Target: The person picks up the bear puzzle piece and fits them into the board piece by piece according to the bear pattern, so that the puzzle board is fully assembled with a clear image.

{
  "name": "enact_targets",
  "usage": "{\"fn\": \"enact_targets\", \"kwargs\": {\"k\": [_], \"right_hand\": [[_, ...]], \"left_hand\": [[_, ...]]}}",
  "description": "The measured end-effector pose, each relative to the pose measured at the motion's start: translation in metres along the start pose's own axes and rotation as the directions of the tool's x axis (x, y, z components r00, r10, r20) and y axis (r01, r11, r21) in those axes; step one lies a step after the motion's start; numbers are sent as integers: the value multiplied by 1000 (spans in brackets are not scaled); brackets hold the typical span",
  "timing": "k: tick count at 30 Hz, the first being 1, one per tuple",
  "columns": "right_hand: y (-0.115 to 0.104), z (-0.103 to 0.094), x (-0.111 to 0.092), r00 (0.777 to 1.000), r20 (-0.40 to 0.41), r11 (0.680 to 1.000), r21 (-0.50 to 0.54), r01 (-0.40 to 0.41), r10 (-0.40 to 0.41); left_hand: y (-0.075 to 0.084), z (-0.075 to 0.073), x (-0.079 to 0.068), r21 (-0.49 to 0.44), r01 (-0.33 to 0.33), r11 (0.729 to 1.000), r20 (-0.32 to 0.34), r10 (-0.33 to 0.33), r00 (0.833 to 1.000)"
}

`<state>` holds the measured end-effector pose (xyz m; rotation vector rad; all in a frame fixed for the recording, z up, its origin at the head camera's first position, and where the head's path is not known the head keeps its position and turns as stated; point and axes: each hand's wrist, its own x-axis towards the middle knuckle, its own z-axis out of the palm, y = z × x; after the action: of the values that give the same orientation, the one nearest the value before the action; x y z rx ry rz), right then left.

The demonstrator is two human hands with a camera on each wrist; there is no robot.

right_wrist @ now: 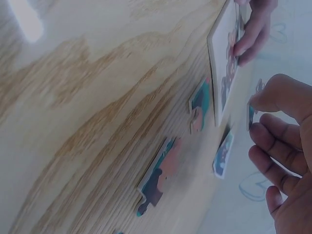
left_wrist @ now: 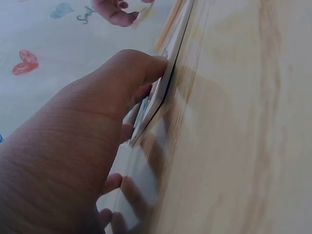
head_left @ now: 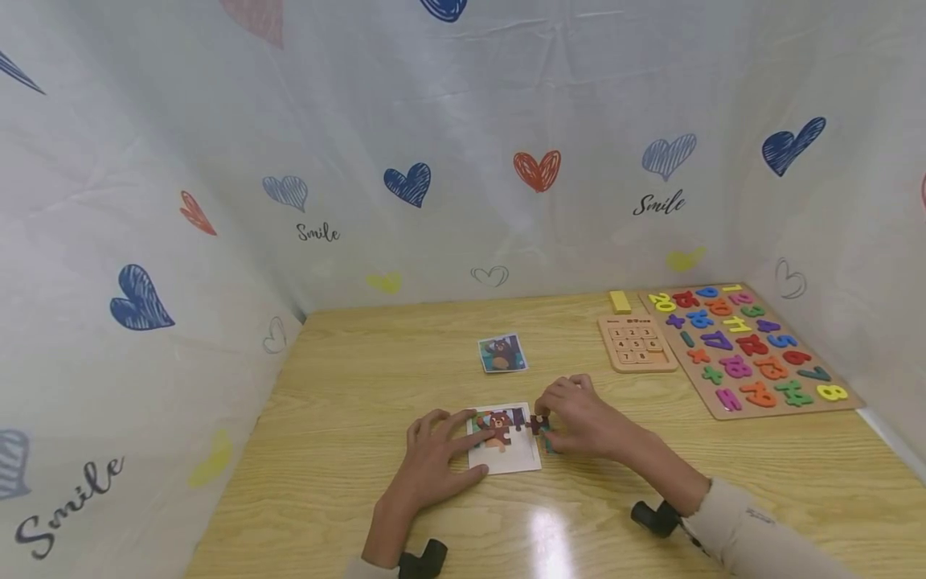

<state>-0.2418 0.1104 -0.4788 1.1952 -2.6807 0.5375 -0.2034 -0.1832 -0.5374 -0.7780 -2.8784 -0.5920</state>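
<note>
A white puzzle board [head_left: 517, 460] lies flat on the table, its upper part filled with joined pieces of a bear picture [head_left: 497, 420]. My left hand [head_left: 432, 460] rests on the board's left side with fingers spread; in the left wrist view its thumb presses the board's edge [left_wrist: 168, 80]. Just off the board's right side, my right hand [head_left: 589, 420] pinches a dark puzzle piece [head_left: 538, 424] between thumb and fingertips. The right wrist view has this piece [right_wrist: 251, 116] held above the table. Below it lie loose pieces, one teal and pink [right_wrist: 201, 103], another purple and pink [right_wrist: 158, 179].
A square bear picture card [head_left: 503, 354] lies behind the board. To the right are a wooden number slide puzzle [head_left: 637, 366], a yellow block [head_left: 620, 302] and a board of colourful numbers [head_left: 752, 406]. A heart-printed curtain [head_left: 477, 225] encloses the table's back and sides.
</note>
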Motion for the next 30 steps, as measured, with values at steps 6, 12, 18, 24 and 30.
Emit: {"fn": "enact_targets", "kwargs": {"k": [6, 12, 18, 24, 30], "right_hand": [[-2, 6, 6, 1000, 25, 1000, -21, 8, -7], [-5, 10, 11, 999, 35, 1000, -10, 25, -24], [-8, 14, 15, 999, 47, 1000, -9, 26, -26], [-11, 18, 19, 997, 71, 1000, -10, 16, -16], [-12, 24, 22, 996, 85, 999, -50, 13, -9]], "left_hand": [[-1, 2, 0, -7, 8, 1000, 2, -8, 1000], [-1, 1, 0, -7, 8, 1000, 5, -8, 1000], [-2, 2, 0, 8, -5, 1000, 9, 5, 1000], [-1, 0, 1, 15, 2, 1000, 17, -2, 1000], [0, -1, 0, -2, 4, 1000, 21, -4, 1000]]}}
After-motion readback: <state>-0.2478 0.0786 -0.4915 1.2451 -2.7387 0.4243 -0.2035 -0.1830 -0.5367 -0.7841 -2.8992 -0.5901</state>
